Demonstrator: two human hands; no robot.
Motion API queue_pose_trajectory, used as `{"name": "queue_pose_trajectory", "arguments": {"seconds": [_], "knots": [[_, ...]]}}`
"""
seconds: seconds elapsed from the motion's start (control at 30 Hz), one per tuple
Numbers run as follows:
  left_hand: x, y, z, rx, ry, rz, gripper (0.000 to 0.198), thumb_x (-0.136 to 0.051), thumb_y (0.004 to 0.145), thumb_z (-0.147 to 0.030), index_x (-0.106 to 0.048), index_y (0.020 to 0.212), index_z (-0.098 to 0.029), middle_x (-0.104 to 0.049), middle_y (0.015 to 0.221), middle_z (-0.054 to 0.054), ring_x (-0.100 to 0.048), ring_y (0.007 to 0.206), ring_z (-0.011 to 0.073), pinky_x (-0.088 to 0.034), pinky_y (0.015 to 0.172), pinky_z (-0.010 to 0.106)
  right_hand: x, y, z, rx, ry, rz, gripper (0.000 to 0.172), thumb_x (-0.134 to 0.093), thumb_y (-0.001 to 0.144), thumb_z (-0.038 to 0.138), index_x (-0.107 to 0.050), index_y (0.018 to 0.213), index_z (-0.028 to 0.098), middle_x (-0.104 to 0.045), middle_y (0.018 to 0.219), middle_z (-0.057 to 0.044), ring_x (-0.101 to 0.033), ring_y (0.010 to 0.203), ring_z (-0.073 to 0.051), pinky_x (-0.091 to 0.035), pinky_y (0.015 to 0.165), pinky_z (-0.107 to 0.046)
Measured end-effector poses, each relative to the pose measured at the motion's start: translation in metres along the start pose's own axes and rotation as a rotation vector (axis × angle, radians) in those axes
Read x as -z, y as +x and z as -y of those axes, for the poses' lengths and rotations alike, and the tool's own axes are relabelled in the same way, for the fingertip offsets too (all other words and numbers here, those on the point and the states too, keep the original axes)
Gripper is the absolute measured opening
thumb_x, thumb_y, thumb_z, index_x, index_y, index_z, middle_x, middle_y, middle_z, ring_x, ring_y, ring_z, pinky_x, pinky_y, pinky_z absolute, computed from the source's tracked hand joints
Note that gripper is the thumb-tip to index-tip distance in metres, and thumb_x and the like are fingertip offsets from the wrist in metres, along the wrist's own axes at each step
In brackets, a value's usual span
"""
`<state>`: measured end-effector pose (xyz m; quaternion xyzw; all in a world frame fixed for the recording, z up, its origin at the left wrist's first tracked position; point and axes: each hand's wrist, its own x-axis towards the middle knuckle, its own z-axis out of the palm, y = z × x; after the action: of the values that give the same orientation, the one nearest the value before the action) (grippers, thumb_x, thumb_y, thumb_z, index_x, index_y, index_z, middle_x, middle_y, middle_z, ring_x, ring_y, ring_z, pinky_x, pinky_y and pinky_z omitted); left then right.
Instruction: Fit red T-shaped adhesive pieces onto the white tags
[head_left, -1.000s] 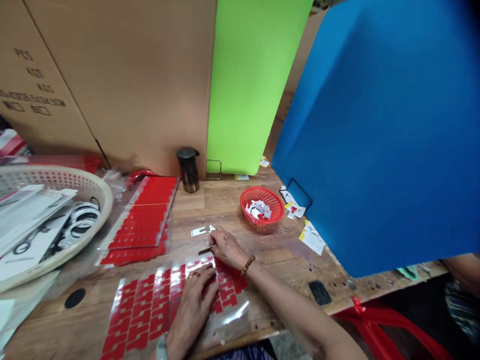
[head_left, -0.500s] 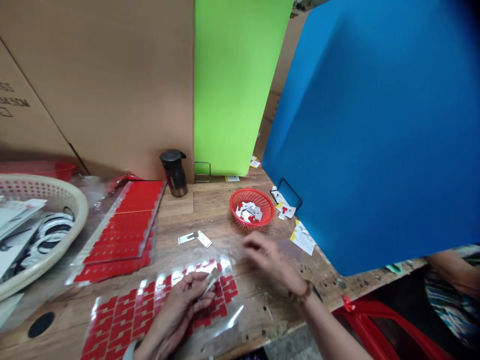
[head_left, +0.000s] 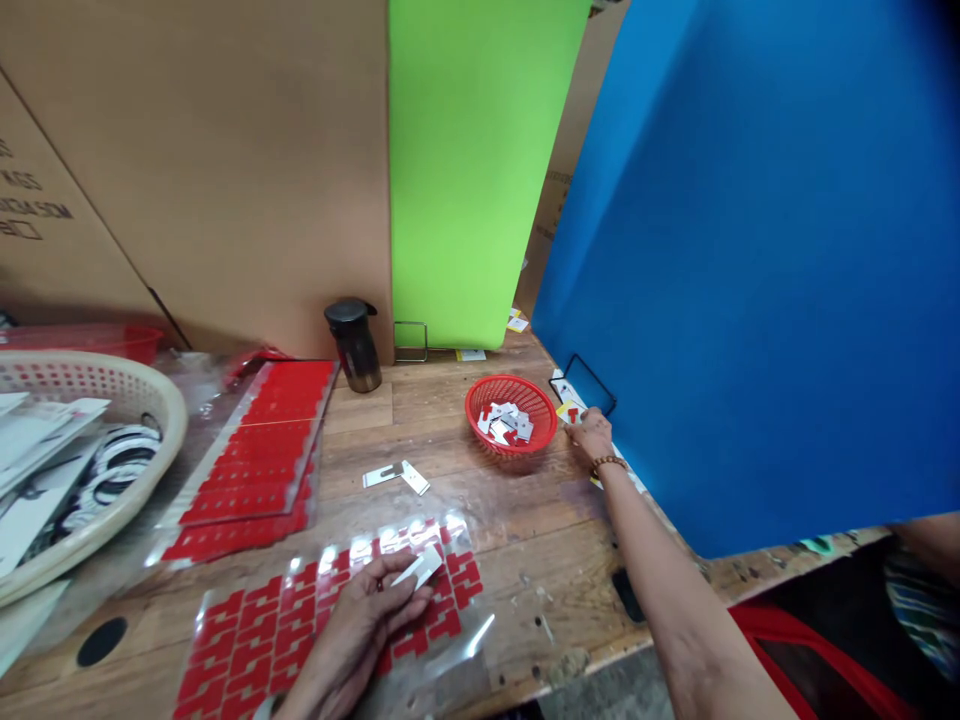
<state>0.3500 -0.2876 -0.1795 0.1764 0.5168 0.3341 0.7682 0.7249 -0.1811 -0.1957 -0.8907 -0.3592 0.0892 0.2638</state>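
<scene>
My left hand is closed on a small flat white piece, held above a clear sheet of red T-shaped stickers. At the foot of the blue panel, my right hand reaches down with its fingers bent together. Its fingertips touch or nearly touch a white card with a red T mark; what they grip is hidden. Left of that hand stands a red basket with several white pieces, some bearing red marks. Two small white plates lie on the table.
A blue panel rises at the right and a green panel at the back, with wire stands at their feet. A dark lidded jug, stacked red sticker sheets and a large cream basket stand left. Another person's arm shows at the far right.
My right hand has moved away and to the right, from over the table to the cards by the blue panel. The left hand still holds its piece, now turned whiter side up.
</scene>
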Motion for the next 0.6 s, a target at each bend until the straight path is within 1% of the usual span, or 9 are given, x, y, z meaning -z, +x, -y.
{"name": "queue_pose_trajectory", "arguments": {"seconds": [0.07,0.17,0.27,0.37,0.43,0.5,0.53,0.57,0.6], "knots": [[0.002,0.001,0.001,0.002,0.008,-0.001,0.026,-0.072,0.067,-0.001,-0.063,0.09,-0.009,-0.069,0.093,0.013,-0.07,0.075,0.0189,-0.058,0.07,0.025,0.003,-0.001,-0.002,0.002,0.02,-0.008,0.023,-0.057,0.086,0.033,-0.06,0.095,0.012,-0.064,0.091,-0.005,-0.061,0.079,-0.015,-0.049,0.072,-0.033],[0.005,0.003,0.002,0.01,0.02,0.01,0.027,-0.071,0.068,-0.003,-0.062,0.092,-0.009,-0.069,0.092,0.014,-0.07,0.074,0.0182,-0.058,0.07,0.024,0.012,-0.007,0.0,0.045,0.072,-0.037,0.021,-0.063,0.078,0.028,-0.063,0.088,0.01,-0.066,0.078,-0.009,-0.062,0.072,-0.018,-0.046,0.064,-0.029],[0.006,0.005,0.002,0.013,-0.007,0.027,0.029,-0.07,0.069,-0.001,-0.061,0.095,-0.008,-0.07,0.092,0.014,-0.071,0.074,0.0181,-0.058,0.071,0.024,0.021,-0.013,0.015,0.145,0.157,-0.042,0.027,-0.057,0.078,0.028,-0.061,0.098,0.011,-0.065,0.07,-0.007,-0.061,0.062,-0.017,-0.043,0.058,-0.026],[0.004,0.005,0.001,0.001,-0.023,0.032,0.027,-0.066,0.071,0.002,-0.06,0.095,-0.009,-0.07,0.094,0.015,-0.071,0.076,0.0182,-0.058,0.073,0.024,0.024,-0.024,0.038,0.286,0.237,-0.007,0.028,-0.054,0.08,0.031,-0.059,0.102,0.014,-0.065,0.076,-0.005,-0.06,0.063,-0.016,-0.044,0.06,-0.027],[0.003,0.004,0.0,0.0,-0.024,0.027,0.026,-0.064,0.072,0.003,-0.06,0.095,-0.008,-0.069,0.096,0.015,-0.071,0.077,0.0185,-0.058,0.073,0.025,0.024,-0.039,0.053,0.369,0.26,0.004,0.024,-0.056,0.078,0.028,-0.06,0.097,0.015,-0.065,0.086,-0.007,-0.059,0.072,-0.018,-0.045,0.069,-0.03],[0.004,0.004,0.0,-0.002,-0.03,0.016,0.026,-0.063,0.072,0.004,-0.059,0.095,-0.008,-0.069,0.097,0.015,-0.071,0.077,0.0188,-0.058,0.074,0.025,0.024,-0.062,0.064,0.464,0.275,-0.006,0.023,-0.057,0.076,0.024,-0.06,0.097,0.016,-0.061,0.099,-0.009,-0.057,0.083,-0.02,-0.042,0.08,-0.033],[0.004,0.004,0.0,-0.007,-0.033,0.013,0.027,-0.063,0.072,0.004,-0.059,0.096,-0.008,-0.069,0.097,0.015,-0.071,0.078,0.0189,-0.058,0.074,0.025,0.023,-0.077,0.067,0.586,0.294,-0.014,0.022,-0.053,0.079,0.023,-0.059,0.099,0.015,-0.059,0.103,-0.011,-0.056,0.088,-0.021,-0.041,0.083,-0.035],[0.005,0.005,0.0,-0.013,-0.032,0.009,0.027,-0.062,0.072,0.005,-0.059,0.096,-0.008,-0.07,0.096,0.015,-0.071,0.078,0.0187,-0.058,0.075,0.025,0.021,-0.093,0.069,0.642,0.306,0.02,0.019,-0.051,0.081,0.022,-0.06,0.097,0.017,-0.06,0.101,-0.009,-0.055,0.09,-0.021,-0.04,0.084,-0.034],[0.006,0.006,0.0,-0.02,-0.03,0.002,0.027,-0.062,0.073,0.005,-0.058,0.097,-0.008,-0.07,0.095,0.015,-0.071,0.078,0.0185,-0.057,0.075,0.025,0.019,-0.109,0.07,0.671,0.312,0.058,0.013,-0.05,0.082,0.022,-0.061,0.089,0.019,-0.061,0.094,-0.006,-0.056,0.088,-0.019,-0.041,0.081,-0.031]]}}
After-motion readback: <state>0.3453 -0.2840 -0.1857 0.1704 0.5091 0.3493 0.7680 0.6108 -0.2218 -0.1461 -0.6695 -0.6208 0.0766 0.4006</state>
